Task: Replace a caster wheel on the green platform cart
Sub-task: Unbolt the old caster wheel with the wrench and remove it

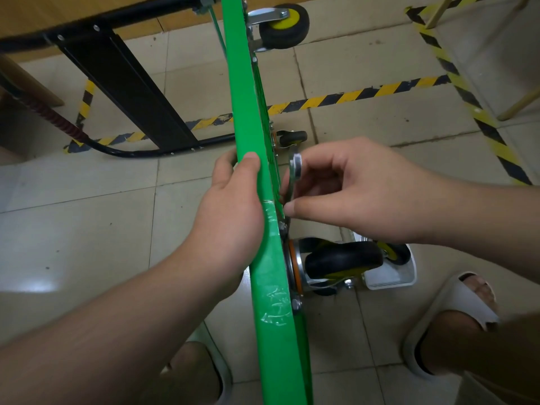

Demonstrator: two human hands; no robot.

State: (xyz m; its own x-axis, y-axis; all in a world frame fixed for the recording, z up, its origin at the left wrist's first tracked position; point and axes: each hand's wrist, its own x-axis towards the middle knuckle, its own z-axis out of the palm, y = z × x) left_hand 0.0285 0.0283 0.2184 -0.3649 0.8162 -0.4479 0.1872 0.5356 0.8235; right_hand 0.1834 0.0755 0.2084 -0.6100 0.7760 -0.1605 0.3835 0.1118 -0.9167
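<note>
The green platform cart [248,118] stands on its edge, seen edge-on, running from the top of the view to the bottom. My left hand [233,206] grips its upper rim, thumb over the edge. On the cart's underside, my right hand [347,191] holds a silver wrench [294,173] against the deck just above a swivel caster [342,263] with a black tyre and yellow hub. Two other casters show farther along: a small one [292,138] and a fixed one [285,26] near the top.
A white basket [391,276] sits on the tiled floor behind the near caster, holding another wheel [394,252]. The cart's black folded handle [125,86] lies to the left. Yellow-black hazard tape [365,95] crosses the floor. My sandalled feet [455,314] stand on both sides of the cart.
</note>
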